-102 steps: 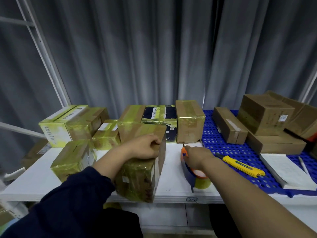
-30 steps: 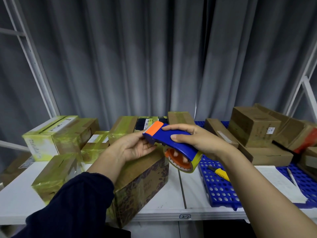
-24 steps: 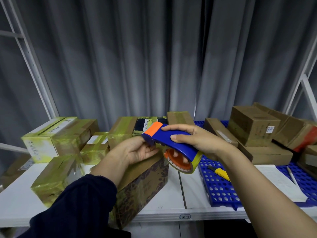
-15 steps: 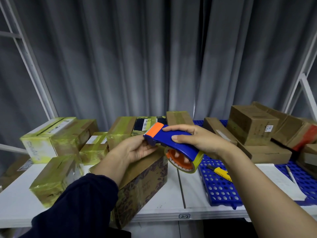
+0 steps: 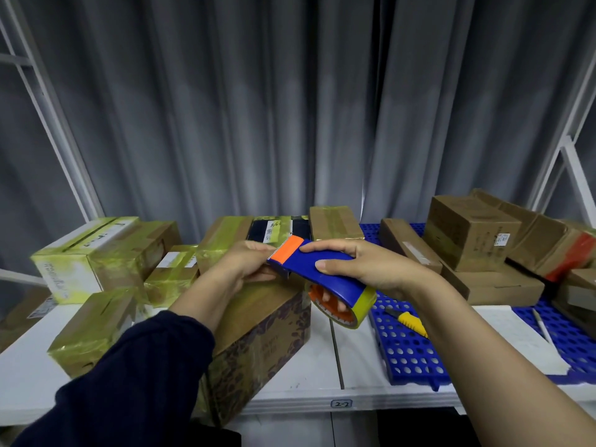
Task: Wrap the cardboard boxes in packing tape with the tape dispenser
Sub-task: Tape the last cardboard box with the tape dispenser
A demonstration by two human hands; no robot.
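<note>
My right hand (image 5: 371, 269) grips the blue and orange tape dispenser (image 5: 322, 275), held in the air above the table, its yellowish tape roll (image 5: 358, 312) hanging below. My left hand (image 5: 245, 266) has its fingers at the dispenser's orange toothed end, pinching at the tape there; the tape end itself is hidden. Below the hands stands a brown patterned cardboard box (image 5: 261, 330) at the white table's (image 5: 322, 375) front edge.
Several boxes wrapped in yellowish tape (image 5: 96, 253) stand left and behind. Plain brown boxes (image 5: 471, 233) are stacked at the right on a blue perforated mat (image 5: 409, 350), with a yellow utility knife (image 5: 409, 321), a white pad (image 5: 522, 337) and a pen (image 5: 541, 324).
Since 3.4 s ago my right hand lifted the dispenser off the table and my left hand left the box for its orange end. Over the last second both hands barely moved.
</note>
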